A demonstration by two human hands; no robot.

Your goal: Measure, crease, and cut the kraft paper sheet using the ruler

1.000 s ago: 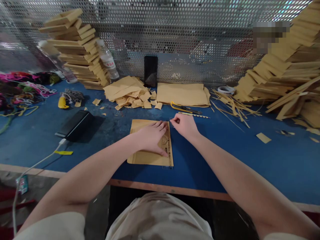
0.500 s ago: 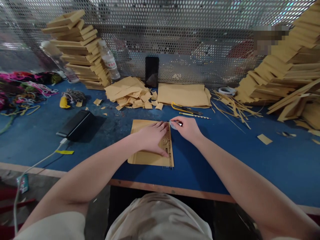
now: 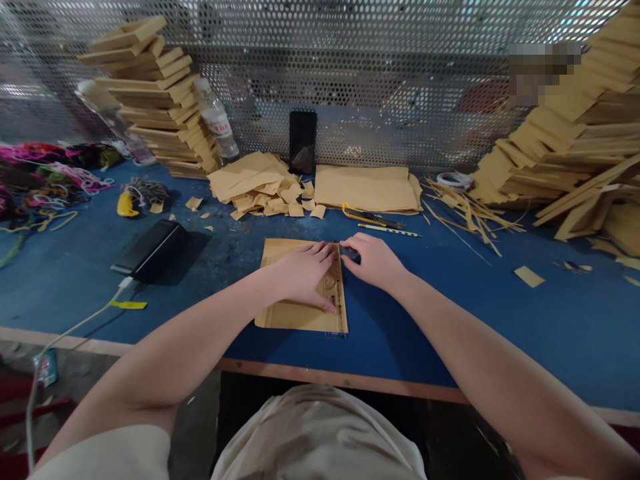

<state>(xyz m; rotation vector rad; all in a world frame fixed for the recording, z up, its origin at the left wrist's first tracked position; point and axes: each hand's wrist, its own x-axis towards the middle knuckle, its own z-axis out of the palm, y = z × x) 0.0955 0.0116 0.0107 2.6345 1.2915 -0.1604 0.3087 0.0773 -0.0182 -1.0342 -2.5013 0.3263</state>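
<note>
My left hand (image 3: 307,275) lies flat with its fingers spread, pressing a clear plastic ruler (image 3: 331,281) onto a folded sheet of brown kraft paper (image 3: 280,316). The ruler runs along the paper's right edge and sticks out a little past the near end. At the far right corner, my right hand (image 3: 377,260) is closed in a pinch on a small, thin, dark blade (image 3: 349,253). The blade is beside the ruler's far end; whether its edge touches the paper cannot be made out.
Behind the paper lie a yellow utility knife (image 3: 365,217), a pencil (image 3: 390,231), paper scraps (image 3: 273,200) and stacked brown sheets (image 3: 367,187). A phone (image 3: 303,141) leans on the mesh. Folded paper piles rise left (image 3: 165,107) and right (image 3: 565,133). A black power bank (image 3: 150,250) sits left.
The blade in my right hand has tilted, turning from a bright, shiny face to a dark one. My right hand has barely shifted; my left hand, ruler and paper stay in place.
</note>
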